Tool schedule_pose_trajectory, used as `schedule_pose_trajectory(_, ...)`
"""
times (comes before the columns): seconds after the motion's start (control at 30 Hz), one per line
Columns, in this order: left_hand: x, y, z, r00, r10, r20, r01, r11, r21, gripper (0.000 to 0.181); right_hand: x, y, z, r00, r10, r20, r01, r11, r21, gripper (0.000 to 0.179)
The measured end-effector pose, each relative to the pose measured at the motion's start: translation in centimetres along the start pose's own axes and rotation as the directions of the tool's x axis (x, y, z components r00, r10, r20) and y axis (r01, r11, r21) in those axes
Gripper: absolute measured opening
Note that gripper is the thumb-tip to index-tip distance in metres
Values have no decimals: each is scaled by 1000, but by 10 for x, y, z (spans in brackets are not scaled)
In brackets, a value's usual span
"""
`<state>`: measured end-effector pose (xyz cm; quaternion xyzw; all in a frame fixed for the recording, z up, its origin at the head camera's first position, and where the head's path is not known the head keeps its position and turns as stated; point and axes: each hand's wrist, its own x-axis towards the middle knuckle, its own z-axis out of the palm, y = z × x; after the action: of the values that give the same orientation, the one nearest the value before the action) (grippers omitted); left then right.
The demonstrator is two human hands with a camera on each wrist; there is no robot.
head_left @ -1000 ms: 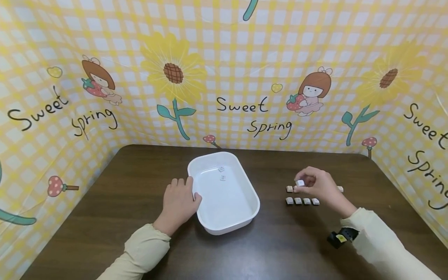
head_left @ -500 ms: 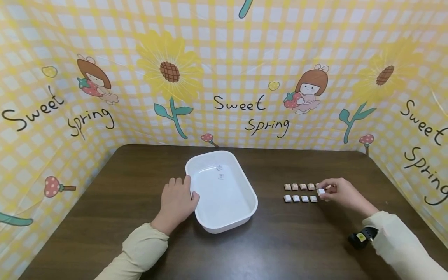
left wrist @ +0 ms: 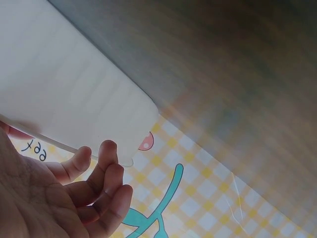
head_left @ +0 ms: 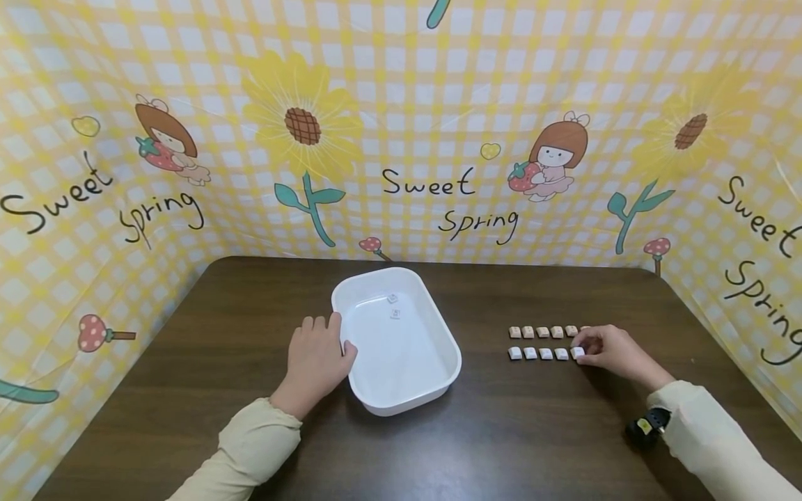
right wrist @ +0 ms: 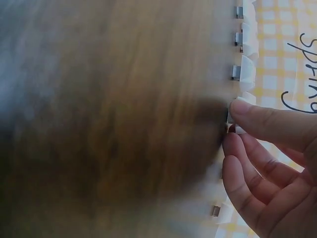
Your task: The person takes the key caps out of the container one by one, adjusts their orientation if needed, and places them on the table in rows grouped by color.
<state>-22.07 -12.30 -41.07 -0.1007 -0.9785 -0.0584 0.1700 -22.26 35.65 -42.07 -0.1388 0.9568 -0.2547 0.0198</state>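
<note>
My right hand pinches a white keycap between thumb and fingertips, at the right end of the near row of white keycaps. Behind runs a row of cream-coloured keycaps, whose right part is hidden by the hand. In the right wrist view the thumb covers most of the held keycap. My left hand grips the left rim of a white plastic tray. The left wrist view shows its bent fingers by the tray's outer side. Two small keycaps lie inside the tray.
A dark brown wooden table carries everything. Yellow checked cloth with flower prints rises behind it and at both sides. A black watch-like band is on the right wrist.
My right hand has carried the white keycap rightward, then lowered it toward me to the near row's end. More of the far row now shows. The left hand keeps its place on the tray.
</note>
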Motion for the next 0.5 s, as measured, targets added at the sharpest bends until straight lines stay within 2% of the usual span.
schedule_pose_trajectory(0.17, 0, -1, 0, 1000, 5, -7, -5, 1000, -3, 34, 0, -1, 2, 1000, -27, -2, 27, 999, -20, 16)
schedule_pose_trajectory(0.5, 0, -2, 3, 1000, -3, -7, 3, 1000, -2, 35, -2, -1, -2, 999, 7, 32, -7, 1000, 4, 20)
